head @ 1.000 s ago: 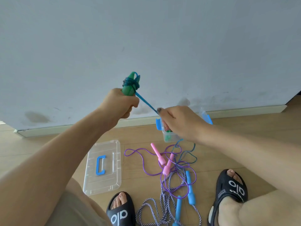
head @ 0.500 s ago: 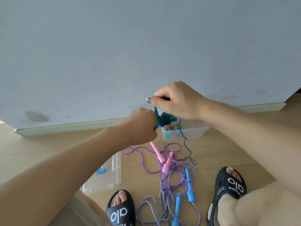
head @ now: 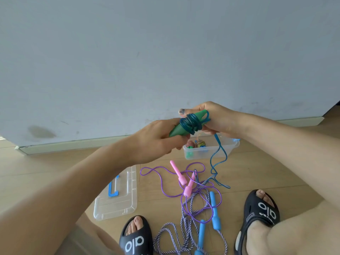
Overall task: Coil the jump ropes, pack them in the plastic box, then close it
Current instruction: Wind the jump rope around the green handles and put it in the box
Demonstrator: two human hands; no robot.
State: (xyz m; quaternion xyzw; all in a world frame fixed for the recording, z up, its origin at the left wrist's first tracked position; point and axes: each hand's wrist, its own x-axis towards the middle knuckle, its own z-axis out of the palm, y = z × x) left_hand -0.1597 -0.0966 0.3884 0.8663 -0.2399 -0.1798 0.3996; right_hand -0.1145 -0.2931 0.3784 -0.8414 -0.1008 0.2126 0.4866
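My left hand (head: pixel 156 139) grips the lower end of the green jump-rope handles (head: pixel 179 130), held at chest height above the floor. Teal cord (head: pixel 191 123) is wound around them in several turns. My right hand (head: pixel 213 120) holds the handles' upper end and pinches the cord, whose loose tail (head: pixel 217 159) hangs down to the floor. The open clear plastic box (head: pixel 226 150) stands below by the wall with coiled ropes inside. Its lid (head: pixel 127 197) lies flat at the left. A purple rope with pink handles (head: pixel 179 174) and a striped rope with blue handles (head: pixel 214 212) lie tangled on the floor.
A grey wall (head: pixel 165 52) with a skirting board runs across the back. The wooden floor (head: pixel 257 172) holds everything. My feet in black slippers rest at the bottom, the left slipper (head: pixel 136 236) and the right slipper (head: pixel 261 214), on either side of the rope pile.
My left hand brought the green handles down and right toward the box. My right hand circled the cord up and around them, adding a turn; the loose tail is shorter.
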